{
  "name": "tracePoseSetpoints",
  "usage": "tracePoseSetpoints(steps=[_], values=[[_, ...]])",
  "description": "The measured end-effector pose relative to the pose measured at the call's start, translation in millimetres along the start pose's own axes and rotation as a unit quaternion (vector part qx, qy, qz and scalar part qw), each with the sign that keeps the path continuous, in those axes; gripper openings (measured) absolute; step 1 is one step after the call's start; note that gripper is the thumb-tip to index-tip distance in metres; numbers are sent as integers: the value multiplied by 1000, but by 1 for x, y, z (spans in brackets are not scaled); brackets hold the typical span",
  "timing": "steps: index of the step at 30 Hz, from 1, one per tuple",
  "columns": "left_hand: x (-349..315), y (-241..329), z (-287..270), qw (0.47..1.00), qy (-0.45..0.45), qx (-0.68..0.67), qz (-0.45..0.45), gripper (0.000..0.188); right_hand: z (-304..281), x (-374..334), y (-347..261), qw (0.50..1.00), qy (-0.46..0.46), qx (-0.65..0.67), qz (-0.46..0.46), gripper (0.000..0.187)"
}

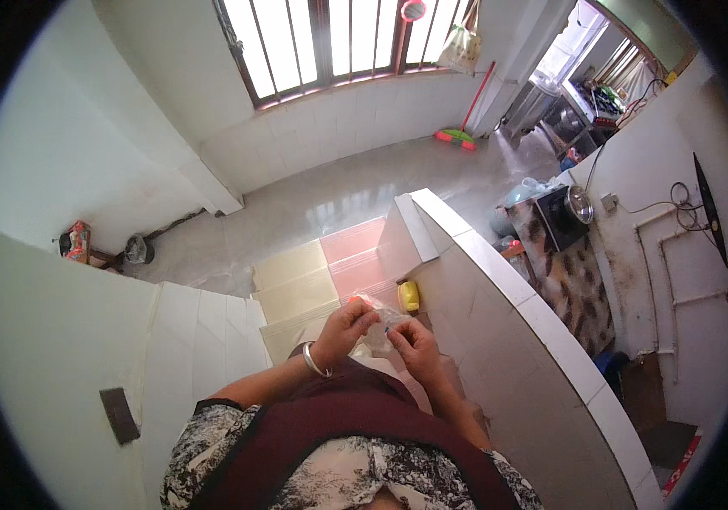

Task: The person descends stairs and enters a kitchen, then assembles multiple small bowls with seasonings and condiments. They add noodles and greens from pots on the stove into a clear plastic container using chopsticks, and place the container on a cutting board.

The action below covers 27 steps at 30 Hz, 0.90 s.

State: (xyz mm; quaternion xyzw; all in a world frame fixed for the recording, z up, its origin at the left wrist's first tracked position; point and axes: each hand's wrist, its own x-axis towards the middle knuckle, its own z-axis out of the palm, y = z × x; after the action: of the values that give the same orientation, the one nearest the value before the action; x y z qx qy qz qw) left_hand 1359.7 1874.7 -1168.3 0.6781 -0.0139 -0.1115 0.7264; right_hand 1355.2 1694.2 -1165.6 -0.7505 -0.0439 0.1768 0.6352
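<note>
Clear plastic bag (378, 327): one, crumpled; I can't tell its long axis.
Hands: two; left hand (349, 327) and right hand (413, 338) pinch it between them.
Yellow object (409, 296): one, beside tiled wall (500, 297).

Clear plastic bag held up in front of the person

The clear plastic bag (381, 321) is small, see-through and crumpled, with a bit of orange showing at its upper left edge. It hangs in the air just below the yellow container (409, 296), near the tiled wall's edge; what is inside it is too blurred to tell.
</note>
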Motion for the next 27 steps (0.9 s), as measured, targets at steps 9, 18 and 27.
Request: tracePoseSetpoints(steps=[9,18,27], values=[[106,-46,-49,988,-131,71,36,11,25,93,43,992,128,13,5,14],[189,-90,-154,994,-31,96,42,32,73,232,61,968,165,-108,-155,10],[308,-121,-211,961,41,179,209,11,76,382,93,976,130,33,-169,11]])
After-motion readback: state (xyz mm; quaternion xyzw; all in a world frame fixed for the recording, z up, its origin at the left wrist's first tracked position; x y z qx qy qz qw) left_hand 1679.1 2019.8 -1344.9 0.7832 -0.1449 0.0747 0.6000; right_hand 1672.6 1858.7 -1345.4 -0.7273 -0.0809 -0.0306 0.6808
